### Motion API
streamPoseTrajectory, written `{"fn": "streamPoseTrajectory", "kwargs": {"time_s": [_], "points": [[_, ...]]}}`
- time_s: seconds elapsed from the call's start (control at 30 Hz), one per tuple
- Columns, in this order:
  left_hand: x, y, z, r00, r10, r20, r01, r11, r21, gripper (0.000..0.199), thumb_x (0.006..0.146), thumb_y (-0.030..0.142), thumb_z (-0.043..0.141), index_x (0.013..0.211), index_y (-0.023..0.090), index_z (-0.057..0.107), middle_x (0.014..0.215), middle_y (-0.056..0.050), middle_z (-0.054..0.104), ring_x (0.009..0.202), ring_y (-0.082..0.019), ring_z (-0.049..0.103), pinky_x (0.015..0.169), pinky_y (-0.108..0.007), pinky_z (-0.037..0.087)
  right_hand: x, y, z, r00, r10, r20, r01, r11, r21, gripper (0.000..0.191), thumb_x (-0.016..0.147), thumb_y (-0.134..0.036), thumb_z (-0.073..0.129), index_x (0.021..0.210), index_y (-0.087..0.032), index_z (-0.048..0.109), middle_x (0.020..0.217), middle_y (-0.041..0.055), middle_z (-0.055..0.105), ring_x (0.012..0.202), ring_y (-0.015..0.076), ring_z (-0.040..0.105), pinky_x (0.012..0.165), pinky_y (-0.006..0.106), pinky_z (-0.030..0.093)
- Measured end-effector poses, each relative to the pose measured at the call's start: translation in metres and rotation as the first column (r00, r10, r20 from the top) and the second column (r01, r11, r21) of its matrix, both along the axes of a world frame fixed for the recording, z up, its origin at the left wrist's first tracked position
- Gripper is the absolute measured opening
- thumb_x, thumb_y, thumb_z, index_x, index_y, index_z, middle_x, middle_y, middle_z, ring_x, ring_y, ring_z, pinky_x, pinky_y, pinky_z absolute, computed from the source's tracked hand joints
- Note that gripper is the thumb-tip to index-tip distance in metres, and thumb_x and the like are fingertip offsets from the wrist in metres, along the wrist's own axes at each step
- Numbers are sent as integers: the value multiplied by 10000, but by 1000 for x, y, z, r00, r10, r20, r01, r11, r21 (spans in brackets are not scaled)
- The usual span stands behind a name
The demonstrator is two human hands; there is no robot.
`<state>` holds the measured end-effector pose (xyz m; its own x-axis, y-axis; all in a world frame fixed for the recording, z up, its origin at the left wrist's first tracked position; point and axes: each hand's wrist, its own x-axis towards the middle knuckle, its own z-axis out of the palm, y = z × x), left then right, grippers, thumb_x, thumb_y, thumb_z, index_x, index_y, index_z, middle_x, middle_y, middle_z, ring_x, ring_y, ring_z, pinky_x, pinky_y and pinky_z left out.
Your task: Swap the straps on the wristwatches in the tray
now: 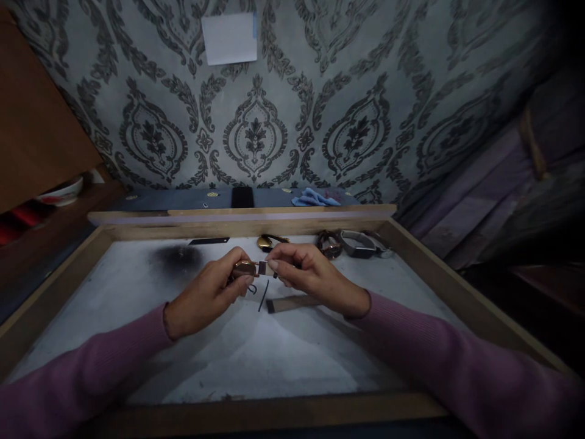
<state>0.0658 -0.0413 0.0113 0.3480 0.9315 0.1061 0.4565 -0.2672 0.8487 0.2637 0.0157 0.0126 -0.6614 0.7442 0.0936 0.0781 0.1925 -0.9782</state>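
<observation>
My left hand (208,296) is closed on a round, gold-coloured watch (244,268), pinched between thumb and fingers. From the right, my right hand (315,277) pinches a short strap-like piece (264,268), dark at one end and pale toward the fingers. That piece meets the side of the watch; whether it is attached, I cannot tell. Below the hands lie a thin black stick (263,296) and a small black curl (252,289). A flat grey-brown strip (292,303) with a dark end runs partly under my right hand.
A wooden frame (256,411) borders the white work surface (228,360). Toward the back are a black blade-like strip (209,241), a gold watch (264,243), a dark bracelet watch (329,244) and a silver watch (359,243). Beyond sit a black phone-like slab (242,197) and blue cloth (314,197).
</observation>
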Motion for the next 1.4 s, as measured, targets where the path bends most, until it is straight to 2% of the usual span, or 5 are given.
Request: {"fn": "streamPoseTrajectory", "kwargs": {"time_s": [0.3, 0.57, 0.93, 1.27, 1.4], "points": [[0, -1, -2, 1000, 2, -4, -2, 1000, 4, 136, 917, 326, 458, 853, 206, 442, 663, 35, 513, 577, -115, 463, 542, -245, 351, 0, -1, -1, 1000, 2, -3, -2, 1000, -2, 265, 834, -415, 584, 794, -153, 584, 531, -71, 404, 482, 71, 327, 460, 220, 239], [0, 0, -1, 1000, 7, -7, -7, 1000, -5, 141, 917, 326, 466, 854, 202, 448, 671, 31, 516, 586, -113, 460, 541, -246, 352, 0, 1, -3, 1000, 15, 5, -15, 999, 48, 265, 845, -419, 572, 798, -159, 583, 542, -67, 407, 477, 72, 331, 459, 220, 253], [1, 1, -5, 976, -11, 219, 48, 985, -165, 218, 916, 383, 488, 840, 186, 437, 653, 42, 519, 518, -73, 438, 475, -204, 337, 0, -1, -3, 999, 12, 41, -23, 963, 267, 203, 888, -294, 510, 772, -146, 586, 605, -42, 441, 532, 82, 381, 516, 212, 306], [3, 1, -8, 960, 16, 279, 59, 964, -259, 246, 903, 401, 506, 811, 183, 440, 645, 35, 533, 504, -69, 448, 430, -187, 306, 1, 1, -4, 997, 15, 73, -38, 945, 326, 206, 890, -274, 506, 760, -144, 601, 599, -39, 425, 563, 89, 374, 517, 207, 300], [3, 1, -4, 955, 37, 293, 46, 962, -270, 269, 894, 419, 521, 800, 181, 439, 649, 35, 526, 501, -68, 443, 431, -191, 305, 0, -2, -9, 992, 53, 114, -86, 948, 307, 214, 885, -274, 508, 756, -137, 610, 638, -19, 487, 598, 97, 417, 549, 214, 336]]}}
